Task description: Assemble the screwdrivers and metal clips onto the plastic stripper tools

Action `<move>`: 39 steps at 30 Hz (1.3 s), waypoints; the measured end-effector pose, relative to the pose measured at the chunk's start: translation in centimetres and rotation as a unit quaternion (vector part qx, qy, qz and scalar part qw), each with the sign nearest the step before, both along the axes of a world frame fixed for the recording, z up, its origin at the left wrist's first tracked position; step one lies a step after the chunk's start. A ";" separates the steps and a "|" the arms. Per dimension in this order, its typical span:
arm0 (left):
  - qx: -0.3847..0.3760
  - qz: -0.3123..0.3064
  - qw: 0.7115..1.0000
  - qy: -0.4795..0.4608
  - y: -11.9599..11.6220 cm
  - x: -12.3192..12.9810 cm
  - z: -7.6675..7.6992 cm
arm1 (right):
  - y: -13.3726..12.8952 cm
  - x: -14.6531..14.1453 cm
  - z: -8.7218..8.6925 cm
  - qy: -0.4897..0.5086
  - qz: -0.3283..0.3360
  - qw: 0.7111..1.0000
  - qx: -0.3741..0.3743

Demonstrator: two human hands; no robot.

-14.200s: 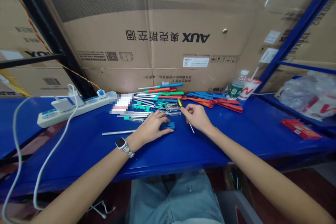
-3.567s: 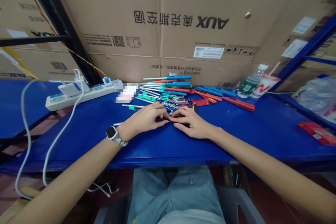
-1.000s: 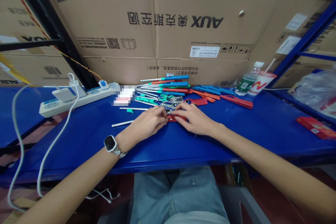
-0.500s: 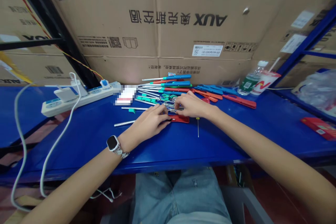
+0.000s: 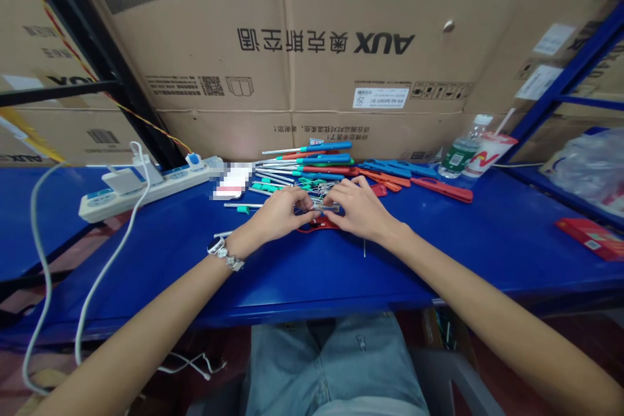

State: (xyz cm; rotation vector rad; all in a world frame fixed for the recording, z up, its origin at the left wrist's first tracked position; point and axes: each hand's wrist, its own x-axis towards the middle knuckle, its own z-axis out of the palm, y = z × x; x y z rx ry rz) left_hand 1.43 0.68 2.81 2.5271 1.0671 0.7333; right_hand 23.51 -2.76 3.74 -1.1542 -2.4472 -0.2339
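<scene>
Both hands meet over the middle of the blue table. My left hand [image 5: 285,209] has its thumb and fingers closed on the left end of a small, thin metallic part [image 5: 325,207]. My right hand [image 5: 359,208] pinches the same part near its right end; its exact kind is too small to make out. Just below the fingers lies a red plastic handle piece [image 5: 322,224], partly hidden by the hands. Behind them are tangled small metal parts with green bits [image 5: 316,185]. A thin screwdriver shaft [image 5: 364,248] shows below my right hand, its handle covered.
Behind the hands lies a pile of blue- and red-handled tools with metal rods [image 5: 326,159]. Red handles [image 5: 441,188] lie to the right, near a bottle [image 5: 455,159] and a paper cup [image 5: 490,153]. A power strip [image 5: 151,190] with white cables stands left. A red box [image 5: 589,238] sits far right.
My left hand has lifted off the red handle piece and taken hold of the small metallic part. My right hand has turned and shifted slightly down, over the screwdriver's handle.
</scene>
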 end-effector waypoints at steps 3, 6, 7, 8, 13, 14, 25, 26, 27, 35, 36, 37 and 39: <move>0.005 0.007 1.000 0.016 -0.2 0.0 0.0 | 0.1 0.3 0.0 -0.027 0.004 1.000 0.009; 0.013 0.001 0.999 0.052 -0.4 -0.2 0.1 | 0.0 0.7 0.2 -0.048 0.013 0.999 0.002; 0.010 -0.010 0.998 0.062 -0.4 -0.2 0.0 | -0.1 0.8 0.3 -0.052 0.018 0.998 -0.003; 0.004 -0.023 0.997 0.069 -0.4 -0.2 -0.1 | -0.3 1.0 0.3 -0.053 0.023 0.998 -0.009; -0.019 -0.062 0.997 0.047 -0.3 -0.4 -0.6 | -1.0 1.7 0.0 -0.050 0.036 0.998 -0.027; -0.025 -0.061 0.997 0.041 -0.3 -0.4 -0.6 | -1.1 1.8 -0.1 -0.050 0.037 0.998 -0.031; -0.038 -0.054 0.998 0.019 -0.6 -0.7 -1.0 | -0.4 2.2 -1.1 -0.020 0.038 0.996 -0.084; -0.038 -0.054 0.998 0.018 -0.6 -0.8 -1.1 | -0.4 2.3 -1.1 -0.015 0.043 0.995 -0.084; -0.038 -0.055 0.998 0.017 -0.7 -0.8 -1.1 | -0.3 2.3 -1.1 -0.010 0.049 0.995 -0.085; -0.031 -0.055 0.998 0.017 -0.8 -0.9 -1.0 | -0.1 1.9 -0.9 0.000 0.061 0.994 -0.095; -0.030 -0.054 0.998 0.018 -0.8 -0.9 -1.0 | -0.1 1.9 -1.0 -0.002 0.062 0.993 -0.098; -0.029 -0.053 0.998 0.021 -0.8 -0.9 -0.9 | 0.0 1.8 -1.0 -0.002 0.063 0.993 -0.102; -0.023 -0.052 0.998 0.029 -0.9 -0.9 -0.9 | 0.0 1.8 -1.2 0.003 0.065 0.992 -0.105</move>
